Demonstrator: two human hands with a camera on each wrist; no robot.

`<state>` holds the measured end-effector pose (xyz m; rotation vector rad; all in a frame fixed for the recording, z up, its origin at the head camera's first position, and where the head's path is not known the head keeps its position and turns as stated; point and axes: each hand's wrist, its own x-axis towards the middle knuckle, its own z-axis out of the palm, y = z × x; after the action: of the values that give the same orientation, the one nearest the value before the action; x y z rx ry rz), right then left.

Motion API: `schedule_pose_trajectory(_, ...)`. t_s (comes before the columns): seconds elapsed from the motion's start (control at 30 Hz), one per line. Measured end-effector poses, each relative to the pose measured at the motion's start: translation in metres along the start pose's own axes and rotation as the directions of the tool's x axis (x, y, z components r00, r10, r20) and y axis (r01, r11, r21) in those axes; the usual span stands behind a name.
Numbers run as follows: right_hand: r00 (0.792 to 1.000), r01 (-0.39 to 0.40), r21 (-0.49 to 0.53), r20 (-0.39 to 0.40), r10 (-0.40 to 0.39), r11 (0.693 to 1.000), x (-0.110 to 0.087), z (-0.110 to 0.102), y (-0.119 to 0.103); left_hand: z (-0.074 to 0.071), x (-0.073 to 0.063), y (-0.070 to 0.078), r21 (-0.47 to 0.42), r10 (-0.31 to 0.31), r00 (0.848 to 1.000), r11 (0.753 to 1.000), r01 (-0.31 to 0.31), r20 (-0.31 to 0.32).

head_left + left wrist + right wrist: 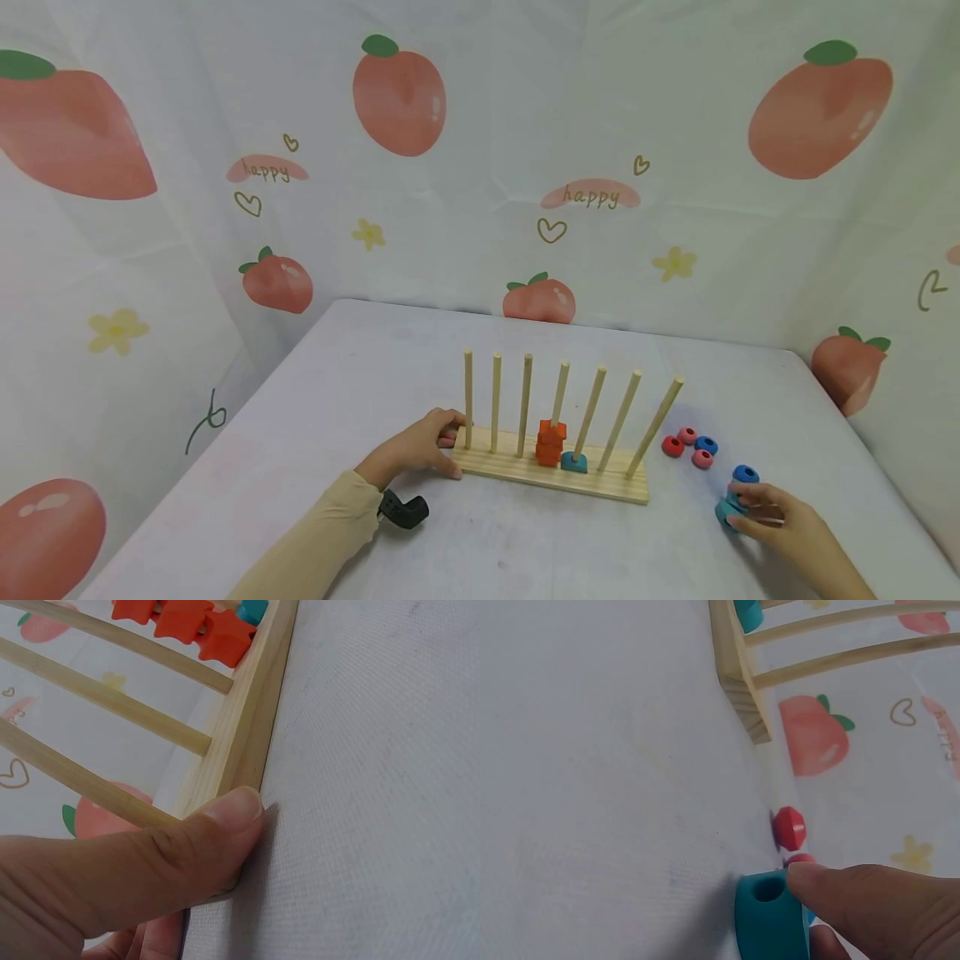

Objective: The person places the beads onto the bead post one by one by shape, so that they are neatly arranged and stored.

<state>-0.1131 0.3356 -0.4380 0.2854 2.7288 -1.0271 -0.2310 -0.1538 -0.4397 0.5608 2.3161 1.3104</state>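
My left hand (411, 450) grips the left end of a wooden peg board (525, 473), thumb at its front edge and fingers behind. Several upright pegs stand on the board; one carries a stack of orange star beads (550, 443), and beside it a teal bead (574, 462) sits at the foot of another peg. Off the board's right end, my right hand (787, 529) pinches a second teal bead (769, 919) between thumb and fingers; its hole shows in the right wrist view. Just behind those fingers lies a blue bead (746, 474).
Between the board and my right hand is a loose group: a red bead (672, 447), pink beads (702, 459) and a blue bead (707, 445). A black device (405, 510) juts from my left wrist. A fruit-printed cloth (465, 208) hangs behind the white table (360, 350).
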Motion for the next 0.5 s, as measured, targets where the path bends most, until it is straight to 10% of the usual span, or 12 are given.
schedule_pose_trajectory(0.5,0.999,-0.024,-0.021,0.026,0.024,0.999,0.003,0.005,-0.0007,-0.0002,-0.0001,0.0,0.007,0.009,1.0,1.0,-0.009,0.0)
